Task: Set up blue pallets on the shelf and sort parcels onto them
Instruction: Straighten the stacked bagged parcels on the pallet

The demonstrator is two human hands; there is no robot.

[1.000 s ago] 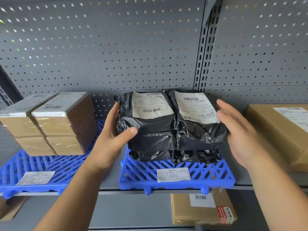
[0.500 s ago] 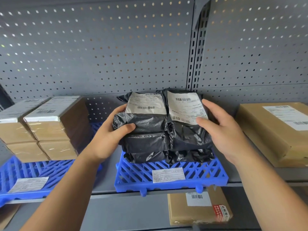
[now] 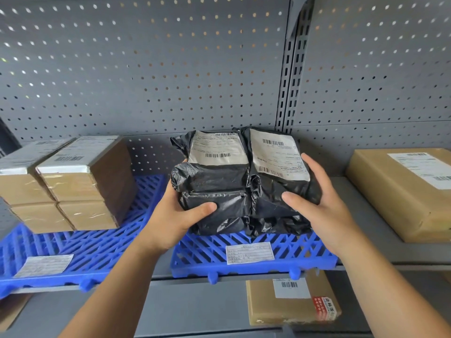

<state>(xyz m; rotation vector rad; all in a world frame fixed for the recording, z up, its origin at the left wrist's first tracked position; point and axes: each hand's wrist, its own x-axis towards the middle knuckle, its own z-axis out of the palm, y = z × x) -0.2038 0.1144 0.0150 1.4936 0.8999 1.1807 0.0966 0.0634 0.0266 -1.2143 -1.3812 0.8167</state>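
A stack of black plastic-wrapped parcels with white shipping labels sits on a blue pallet in the middle of the shelf. My left hand grips the stack's left side, thumb across the front. My right hand grips its right side, thumb on the front and fingers round the edge. A second blue pallet to the left carries several taped brown boxes stacked in two layers.
A large brown cardboard parcel lies on the bare grey shelf at the right. Below the shelf edge sits a smaller brown box with a red sticker. A grey perforated back panel rises behind everything.
Both hands closed in from beside the black stack and now clasp it on either side. The right hand went from held off the parcels to gripping them.
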